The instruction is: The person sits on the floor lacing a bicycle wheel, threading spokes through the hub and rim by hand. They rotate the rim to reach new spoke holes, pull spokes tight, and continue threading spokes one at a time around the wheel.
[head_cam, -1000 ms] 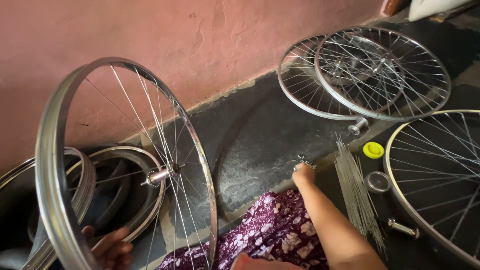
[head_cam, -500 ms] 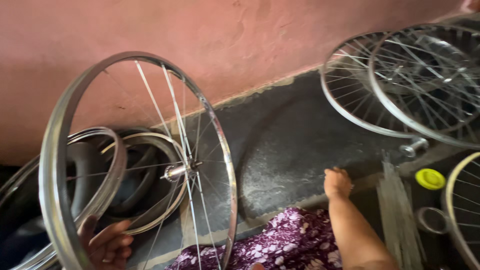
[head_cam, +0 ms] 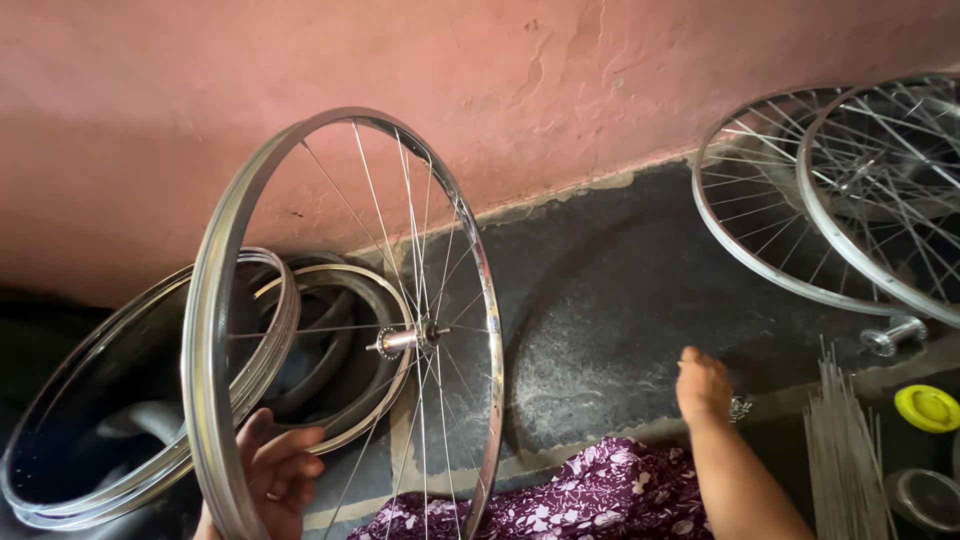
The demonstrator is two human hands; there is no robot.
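A shiny steel bicycle wheel (head_cam: pixel 345 330) with thin spokes and a bright hub is held upright on the dark stone floor (head_cam: pixel 600 300), gripped at its lower rim by the left hand (head_cam: pixel 272 480), fingers curled. The right hand (head_cam: pixel 703 385) is lowered, loosely closed, over small metal bits (head_cam: pixel 740 407) right of the wheel. Bare rims (head_cam: pixel 150 400) are stacked behind the wheel; spoked wheels (head_cam: pixel 830 200), loose spokes (head_cam: pixel 845 450) and a yellow lid (head_cam: pixel 927 408) lie farther right.
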